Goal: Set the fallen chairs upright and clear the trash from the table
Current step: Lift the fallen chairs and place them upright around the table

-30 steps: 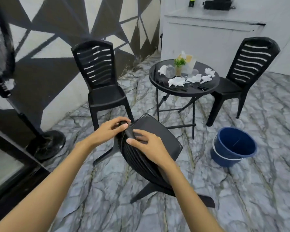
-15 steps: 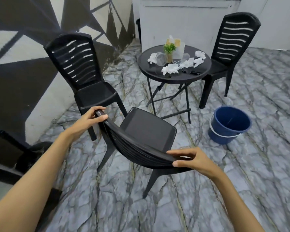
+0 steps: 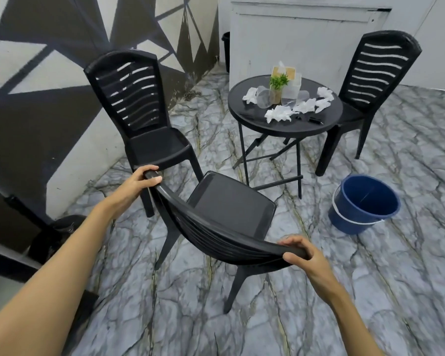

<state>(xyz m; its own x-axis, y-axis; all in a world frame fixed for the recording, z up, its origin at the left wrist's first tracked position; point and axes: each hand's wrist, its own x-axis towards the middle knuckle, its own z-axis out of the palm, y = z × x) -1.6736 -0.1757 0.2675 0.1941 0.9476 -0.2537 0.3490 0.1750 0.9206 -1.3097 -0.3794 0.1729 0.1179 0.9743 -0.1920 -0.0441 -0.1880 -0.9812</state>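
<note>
A black plastic chair stands upright right in front of me, its seat facing the table. My left hand grips the left end of its backrest top, and my right hand grips the right end. Two more black chairs stand upright: one by the patterned wall on the left, another behind the table on the right. The round black table carries several crumpled white tissues, clear plastic cups and a small potted plant.
A blue bucket with a white handle sits on the marble floor to the right of the near chair. A fan base stands at the lower left by the wall. A white cabinet is behind the table.
The near chair has gone from tipped toward me to standing on its legs. My hands have spread from the middle of the backrest to its two ends.
</note>
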